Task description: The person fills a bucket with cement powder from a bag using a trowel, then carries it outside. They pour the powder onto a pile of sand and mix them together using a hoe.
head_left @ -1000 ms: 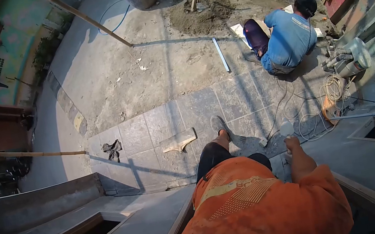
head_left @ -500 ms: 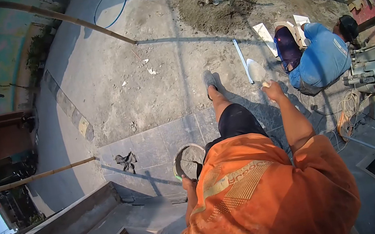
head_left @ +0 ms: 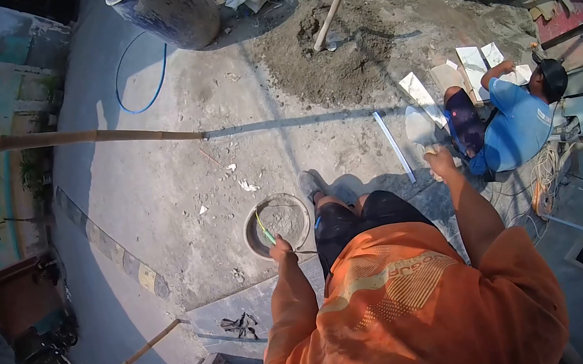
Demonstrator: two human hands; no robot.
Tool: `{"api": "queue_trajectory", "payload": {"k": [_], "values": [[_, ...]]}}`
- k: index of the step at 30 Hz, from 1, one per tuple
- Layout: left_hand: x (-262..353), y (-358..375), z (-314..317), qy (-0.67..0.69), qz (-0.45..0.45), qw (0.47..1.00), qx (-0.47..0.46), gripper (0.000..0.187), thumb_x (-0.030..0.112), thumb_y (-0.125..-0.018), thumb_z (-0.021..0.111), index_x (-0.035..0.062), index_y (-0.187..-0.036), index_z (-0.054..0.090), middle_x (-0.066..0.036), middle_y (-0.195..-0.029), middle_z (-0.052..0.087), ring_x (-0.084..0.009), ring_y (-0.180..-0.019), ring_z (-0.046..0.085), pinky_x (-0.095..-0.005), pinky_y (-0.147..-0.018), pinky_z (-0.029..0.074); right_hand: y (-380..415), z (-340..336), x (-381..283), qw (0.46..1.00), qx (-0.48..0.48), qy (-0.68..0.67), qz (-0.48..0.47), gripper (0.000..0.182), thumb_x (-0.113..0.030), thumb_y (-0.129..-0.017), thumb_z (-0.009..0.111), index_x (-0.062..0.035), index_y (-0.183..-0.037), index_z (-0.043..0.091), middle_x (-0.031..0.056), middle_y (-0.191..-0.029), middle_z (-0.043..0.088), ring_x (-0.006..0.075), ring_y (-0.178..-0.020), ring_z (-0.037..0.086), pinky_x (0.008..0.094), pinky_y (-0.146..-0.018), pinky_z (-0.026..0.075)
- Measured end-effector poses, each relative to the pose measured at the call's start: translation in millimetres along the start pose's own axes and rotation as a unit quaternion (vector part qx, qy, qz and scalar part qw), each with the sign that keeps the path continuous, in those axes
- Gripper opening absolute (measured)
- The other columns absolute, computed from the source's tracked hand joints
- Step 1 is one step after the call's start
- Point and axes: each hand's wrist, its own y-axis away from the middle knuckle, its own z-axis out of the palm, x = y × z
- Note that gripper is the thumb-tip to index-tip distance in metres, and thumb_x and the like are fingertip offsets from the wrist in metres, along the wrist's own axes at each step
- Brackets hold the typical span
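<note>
My left hand [head_left: 281, 249] is closed on the green-and-yellow handle of a round bucket [head_left: 247, 236]. Grey mortar [head_left: 284, 219] fills part of it, and the rim faces up toward me. On the other side, my right hand [head_left: 441, 161] grips a trowel [head_left: 419, 125] by its handle, the pale broad blade pointing forward over the ground. A long, thin, light-coloured bar [head_left: 394, 147] lies on the concrete just left of the trowel.
To the right a person in a blue shirt [head_left: 515, 127] crouches beside white marbled tiles [head_left: 472, 66]. Ahead are a sand heap [head_left: 326, 62], a large drum [head_left: 165, 11] and a blue hose [head_left: 118, 87]. A bamboo pole [head_left: 78, 137] crosses at left; a black rag [head_left: 239, 326] lies near the step.
I have moved forward off the tiled strip onto the rough concrete. The bucket has swung forward with my left hand. The trowel stays in my right hand; the crouching person's arm now reaches toward the tiles.
</note>
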Motion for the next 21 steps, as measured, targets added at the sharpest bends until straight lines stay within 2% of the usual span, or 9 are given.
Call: {"api": "queue_trajectory", "payload": {"k": [2, 4, 5, 6, 8, 11, 14, 15, 21], "values": [[77, -10, 28, 0.023, 0.022, 0.999, -0.02, 0.06, 0.043, -0.095, 0.071, -0.0137, -0.115, 0.07, -0.031, -0.112, 0.073, -0.0428, -0.103, 0.071, -0.0479, -0.092, 0.052, -22, 10, -11, 1.0, -0.014, 0.009, -0.007, 0.038, -0.018, -0.087, 0.071, 0.0009, -0.12, 0.066, 0.0126, -0.083, 0.069, 0.0208, -0.053, 0.063, 0.0384, -0.048, 0.05], [139, -44, 66, -0.064, 0.077, 0.995, -0.027, 0.059, 0.043, -0.094, 0.07, -0.0121, -0.113, 0.071, -0.031, -0.11, 0.073, -0.0441, -0.105, 0.071, -0.0482, -0.092, 0.052, -52, 28, -9, 0.994, 0.009, 0.026, -0.105, 0.04, -0.018, -0.088, 0.071, -0.0004, -0.124, 0.065, 0.0103, -0.082, 0.067, 0.0203, -0.055, 0.064, 0.0378, -0.048, 0.05], [168, -70, 90, -0.104, 0.096, 0.988, -0.057, 0.061, 0.042, -0.096, 0.07, -0.0124, -0.122, 0.067, -0.032, -0.118, 0.071, -0.0442, -0.111, 0.069, -0.0484, -0.094, 0.052, -57, 37, -22, 0.977, 0.063, 0.04, -0.198, 0.039, -0.019, -0.083, 0.072, 0.0024, -0.114, 0.065, 0.016, -0.087, 0.069, 0.026, -0.069, 0.068, 0.0397, -0.063, 0.054], [186, -94, 111, -0.148, 0.107, 0.979, -0.088, 0.063, 0.04, -0.097, 0.07, -0.0127, -0.131, 0.063, -0.032, -0.125, 0.069, -0.0443, -0.116, 0.068, -0.0487, -0.096, 0.052, -54, 51, -34, 0.979, 0.069, 0.042, -0.185, 0.039, -0.019, -0.083, 0.072, 0.0024, -0.114, 0.065, 0.016, -0.087, 0.069, 0.026, -0.069, 0.068, 0.0397, -0.063, 0.054], [241, -88, 131, -0.142, 0.126, 0.971, -0.146, 0.063, 0.042, -0.096, 0.07, -0.0114, -0.13, 0.064, -0.031, -0.121, 0.071, -0.045, -0.114, 0.068, -0.0492, -0.097, 0.052, -52, 75, -63, 0.99, 0.018, -0.136, 0.028, 0.039, -0.02, -0.083, 0.072, 0.003, -0.113, 0.064, 0.0183, -0.089, 0.07, 0.0301, -0.08, 0.07, 0.0427, -0.073, 0.054], [282, -108, 192, -0.151, 0.237, 0.946, -0.162, 0.053, 0.045, -0.092, 0.07, -0.0059, -0.106, 0.074, -0.029, -0.097, 0.075, -0.0447, -0.097, 0.073, -0.0499, -0.087, 0.052, -78, 123, -74, 0.999, 0.022, -0.04, -0.006, 0.042, -0.021, -0.083, 0.072, 0.0028, -0.117, 0.064, 0.0187, -0.091, 0.07, 0.032, -0.085, 0.07, 0.0442, -0.079, 0.054], [325, -124, 259, -0.171, 0.277, 0.923, -0.206, 0.049, 0.045, -0.093, 0.07, -0.0019, -0.104, 0.075, -0.028, -0.097, 0.075, -0.0465, -0.098, 0.072, -0.0486, -0.088, 0.053, -106, 178, -87, 0.992, 0.053, -0.053, -0.099, 0.045, -0.023, -0.083, 0.072, 0.002, -0.12, 0.064, 0.0195, -0.093, 0.071, 0.0324, -0.087, 0.071, 0.0432, -0.081, 0.055], [349, -122, 276, -0.223, 0.288, 0.907, -0.21, 0.049, 0.046, -0.093, 0.07, -0.0017, -0.105, 0.075, -0.028, -0.098, 0.075, -0.0456, -0.098, 0.072, -0.048, -0.089, 0.053, -123, 191, -95, 0.998, -0.019, -0.053, 0.004, 0.051, -0.026, -0.083, 0.073, 0.0012, -0.125, 0.063, 0.0229, -0.103, 0.073, 0.0362, -0.096, 0.072, 0.0437, -0.088, 0.055], [408, -156, 395, -0.32, 0.375, 0.824, -0.28, 0.05, 0.048, -0.093, 0.07, -0.0011, -0.102, 0.075, -0.027, -0.093, 0.074, -0.0433, -0.093, 0.072, -0.0474, -0.085, 0.053, -219, 299, -112, 0.997, -0.057, -0.039, 0.022, 0.062, -0.031, -0.083, 0.075, -0.0001, -0.134, 0.059, 0.0299, -0.122, 0.07, 0.0453, -0.117, 0.067, 0.0486, -0.099, 0.052]]}}
